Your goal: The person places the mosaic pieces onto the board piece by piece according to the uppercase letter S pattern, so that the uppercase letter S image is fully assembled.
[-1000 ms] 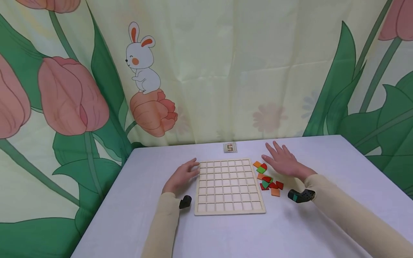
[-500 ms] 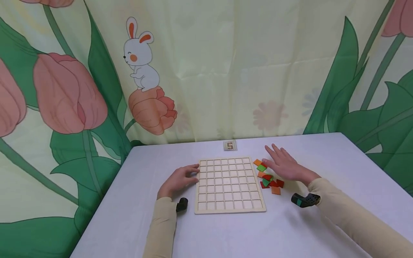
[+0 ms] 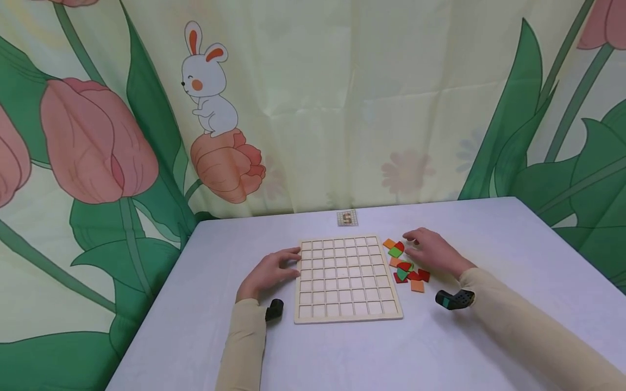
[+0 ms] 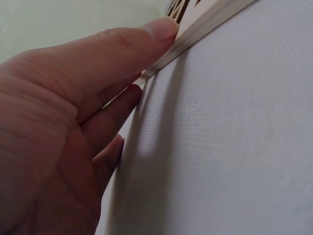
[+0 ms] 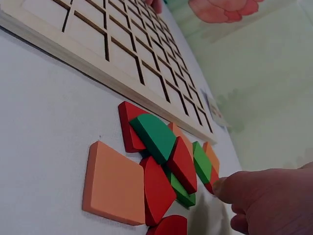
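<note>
Just right of the grid board [image 3: 344,284] on the desk [image 3: 195,326], colored pieces [image 5: 156,139] lie loosely piled; the right hand [image 3: 434,251], spread flat a second ago, now half curls its fingers near them, apparently holding nothing, likely better set for picking. The left hand [image 3: 266,273], fingers relaxed and parted, touches the board's left edge.

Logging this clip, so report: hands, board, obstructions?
Left hand at left edge of grid board. Right hand beside loose tiles. Some tiles overlapping; grid board unobstructed.
</note>
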Available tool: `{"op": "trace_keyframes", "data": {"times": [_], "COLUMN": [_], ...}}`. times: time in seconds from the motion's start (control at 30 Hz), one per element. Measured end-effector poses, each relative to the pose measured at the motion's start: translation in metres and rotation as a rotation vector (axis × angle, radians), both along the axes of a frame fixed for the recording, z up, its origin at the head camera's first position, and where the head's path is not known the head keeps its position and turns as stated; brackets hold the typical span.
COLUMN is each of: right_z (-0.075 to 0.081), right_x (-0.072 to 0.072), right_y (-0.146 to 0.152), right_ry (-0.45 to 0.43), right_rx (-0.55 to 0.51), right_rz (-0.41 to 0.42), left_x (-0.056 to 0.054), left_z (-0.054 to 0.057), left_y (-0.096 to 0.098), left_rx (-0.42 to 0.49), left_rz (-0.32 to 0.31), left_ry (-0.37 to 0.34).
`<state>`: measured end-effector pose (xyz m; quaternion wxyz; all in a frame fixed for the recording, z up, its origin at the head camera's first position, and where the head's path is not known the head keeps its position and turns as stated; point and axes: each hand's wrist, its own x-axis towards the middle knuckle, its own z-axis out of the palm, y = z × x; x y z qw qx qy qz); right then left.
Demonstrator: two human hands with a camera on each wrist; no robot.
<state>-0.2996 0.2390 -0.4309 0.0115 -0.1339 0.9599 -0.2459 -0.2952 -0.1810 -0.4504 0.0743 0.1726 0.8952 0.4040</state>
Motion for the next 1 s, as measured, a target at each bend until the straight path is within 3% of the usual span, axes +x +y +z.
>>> {"op": "trace_keyframes", "data": {"times": [0.33, 1.0], "right_z": [-0.005, -0.003], "right_x": [-0.017, -0.021], "right_y": [-0.007, -0.008], "right_ry": [0.013, 0.012], "right_rx": [0.068, 0.109], "right_rz": [0.106, 0.093], "left_x": [-0.003, -0.002], "left_z": [-0.004, -0.001], "left_y": [-0.001, -0.002], "left_rx": [0.004, 0.004], "left_rz": [-0.02, -0.016], "left_ry": [0.014, 0.015]}}
